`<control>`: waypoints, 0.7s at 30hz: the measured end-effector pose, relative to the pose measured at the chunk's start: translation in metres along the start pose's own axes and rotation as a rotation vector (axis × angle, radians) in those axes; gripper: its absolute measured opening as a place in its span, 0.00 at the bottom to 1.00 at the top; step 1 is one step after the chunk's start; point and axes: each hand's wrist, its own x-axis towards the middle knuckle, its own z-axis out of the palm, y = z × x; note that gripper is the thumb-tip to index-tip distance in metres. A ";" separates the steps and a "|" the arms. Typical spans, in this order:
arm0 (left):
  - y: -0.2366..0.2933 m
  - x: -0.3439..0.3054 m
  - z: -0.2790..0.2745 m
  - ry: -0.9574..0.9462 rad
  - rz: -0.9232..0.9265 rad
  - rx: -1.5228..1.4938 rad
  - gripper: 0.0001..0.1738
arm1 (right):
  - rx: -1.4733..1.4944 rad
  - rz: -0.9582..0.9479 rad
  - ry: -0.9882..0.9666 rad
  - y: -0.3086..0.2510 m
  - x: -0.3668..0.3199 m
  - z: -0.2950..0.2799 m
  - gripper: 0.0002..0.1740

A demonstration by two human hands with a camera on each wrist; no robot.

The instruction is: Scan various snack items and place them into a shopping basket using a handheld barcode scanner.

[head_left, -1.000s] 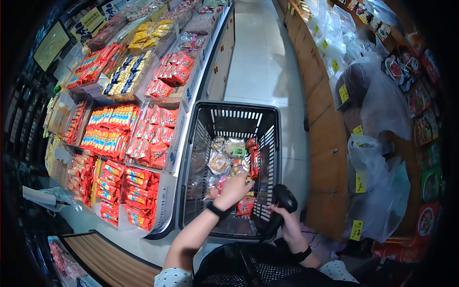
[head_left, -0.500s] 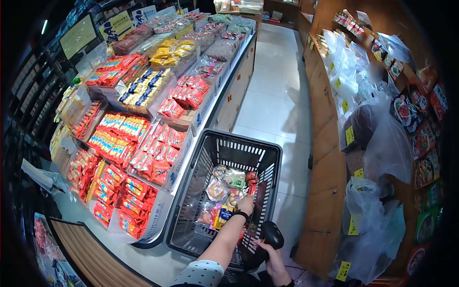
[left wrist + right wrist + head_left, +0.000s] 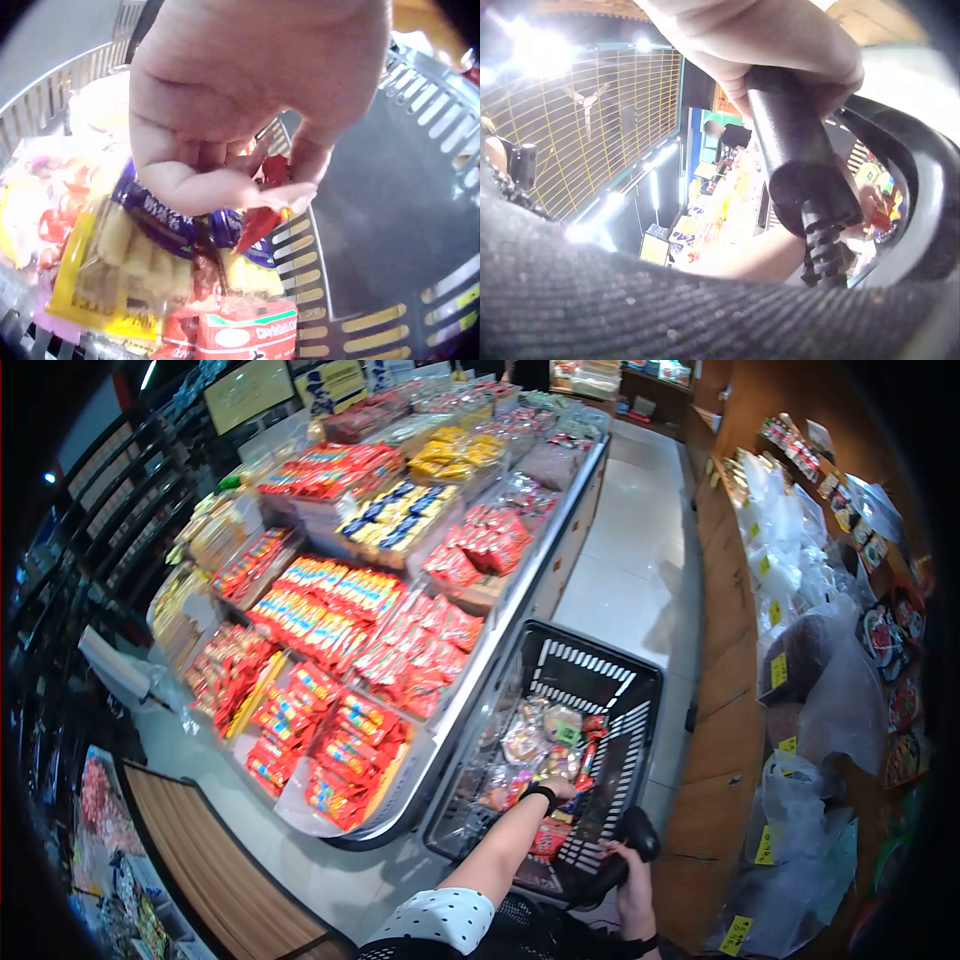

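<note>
In the left wrist view my left hand (image 3: 255,97) reaches down into the shopping basket (image 3: 594,641), pinching a small red-wrapped snack packet (image 3: 262,225) between thumb and fingers. Under it lie a yellow and blue packet of pale rolls (image 3: 127,270) and a red packet with a white label (image 3: 247,334). Several clear-wrapped snacks (image 3: 525,743) lie toward the basket's far end. My right hand (image 3: 628,865) grips the handle of a black handheld scanner (image 3: 787,135) beside the basket's near right corner. A ribbed cable end (image 3: 823,244) comes out of the handle's bottom.
Left of the basket stands a display counter with red snack packets (image 3: 325,610) in clear bins. Wooden cabinets (image 3: 715,740) with plastic-bagged goods (image 3: 800,840) line the right side. A tiled aisle (image 3: 640,530) runs between them. A wood-topped stand (image 3: 210,860) is at near left.
The head view has swung, so the basket and counter appear farther right. My left hand has moved toward the basket's right side; the yellow and blue packet came into view beside it. The right hand keeps its grip.
</note>
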 end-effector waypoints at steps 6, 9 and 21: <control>-0.016 -0.096 -0.035 -0.143 -0.020 -0.432 0.17 | 0.014 0.071 0.007 0.002 -0.011 0.001 0.12; 0.003 -0.171 -0.081 -0.323 0.262 -0.596 0.16 | 0.045 0.093 0.032 0.007 -0.013 -0.004 0.11; -0.068 -0.321 -0.116 0.100 0.862 -1.218 0.31 | -0.134 -0.168 -0.235 -0.011 -0.055 0.082 0.18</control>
